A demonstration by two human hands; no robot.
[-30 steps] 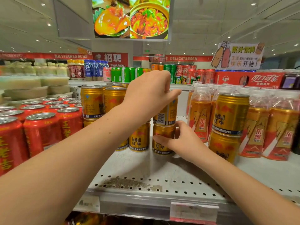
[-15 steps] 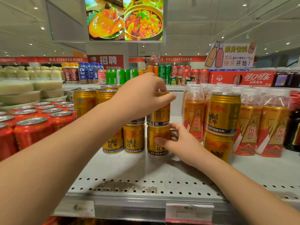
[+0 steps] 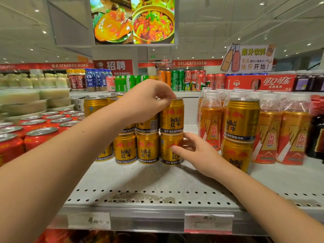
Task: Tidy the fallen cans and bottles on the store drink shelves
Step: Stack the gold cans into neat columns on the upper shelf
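White perforated metal forms the shelf (image 3: 157, 181), with price tags (image 3: 208, 222) clipped along its near edge. Further in, I see my right hand (image 3: 198, 151) wrapping thumb and fingers round the lower can (image 3: 169, 148), a gold Red Bull tin standing upright at the right end of its row. My left hand (image 3: 145, 100) pinches the top rim of the upper can (image 3: 172, 116), stacked on it. Red cans (image 3: 40, 137) stand to the left, orange bottles (image 3: 268, 135) to the right. Beyond are soda cans (image 3: 189, 80) on a farther shelf and a hanging food screen (image 3: 135, 20).
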